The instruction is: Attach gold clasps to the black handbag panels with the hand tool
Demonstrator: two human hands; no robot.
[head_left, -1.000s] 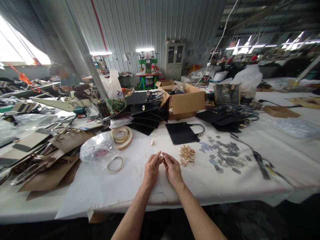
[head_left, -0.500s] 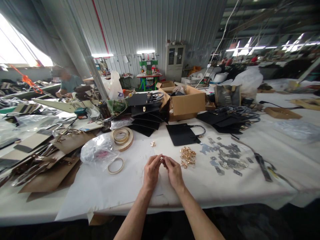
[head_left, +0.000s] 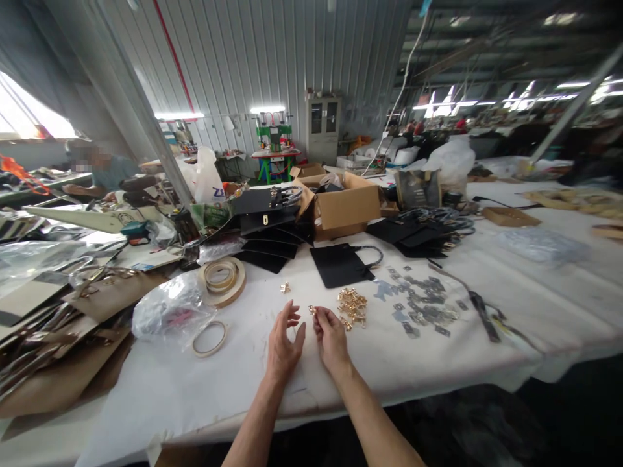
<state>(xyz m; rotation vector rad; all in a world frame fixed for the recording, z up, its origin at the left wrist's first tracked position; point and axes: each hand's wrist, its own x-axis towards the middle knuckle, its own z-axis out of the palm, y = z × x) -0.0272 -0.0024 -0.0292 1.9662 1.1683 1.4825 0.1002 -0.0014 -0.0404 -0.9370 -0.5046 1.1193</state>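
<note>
My right hand (head_left: 331, 334) pinches a small gold metal fitting (head_left: 312, 311) between thumb and fingertips, over the white-covered table. Just left of it, my left hand (head_left: 285, 340) is open, thumb and fingers apart, holding nothing. Close to the right hand lies a heap of gold metal fittings (head_left: 353, 306). A few more gold fittings (head_left: 285, 287) sit beyond the left hand. Thin grey metal plates (head_left: 423, 301) are scattered farther right. Behind the gold heap, a black bag panel (head_left: 338, 266) with a looped handle lies flat.
Tape rolls (head_left: 222, 282) and a clear plastic bag (head_left: 168, 308) lie to the left, beside stacked tan bags (head_left: 97, 344). At the back stand a cardboard box (head_left: 348, 206) and black bag pieces (head_left: 418, 230). A dark tool with a cord (head_left: 484, 318) rests at right. A person (head_left: 109, 172) sits at far left.
My hands were together at one small fitting; now the left has let go and opened, moving slightly left. The right keeps the fitting. The view has turned a little to the right.
</note>
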